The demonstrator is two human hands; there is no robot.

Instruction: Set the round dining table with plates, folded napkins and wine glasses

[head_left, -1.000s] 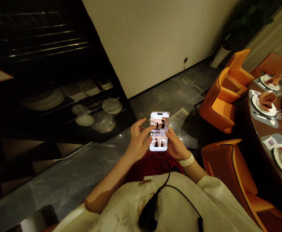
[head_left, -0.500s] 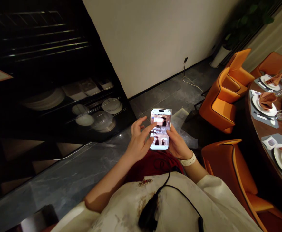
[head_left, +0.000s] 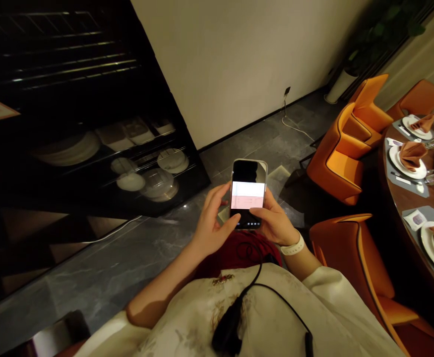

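Observation:
A smartphone (head_left: 248, 195) is held upright in front of my body, its screen lit with a white and pink picture between black bands. My right hand (head_left: 276, 220), with a pale watch band at the wrist, is closed around the phone's right side, its thumb over the lower screen. On the other side, my left hand (head_left: 214, 223) grips the left edge; its thumb tip lies on the lower left corner and its fingers reach up along the side. The fingers behind the phone are hidden.
A dark cabinet (head_left: 101, 183) with stacked plates and bowls stands at the left. Orange chairs (head_left: 345, 163) surround a round dining table (head_left: 391, 198) set with plates and folded napkins at the right. A cable (head_left: 294, 130) hangs from the wall socket onto the floor.
My left fingers have moved off the screen to the phone's left edge. My right thumb has come over the screen. The display has changed from a page of pictures to one enlarged picture on black.

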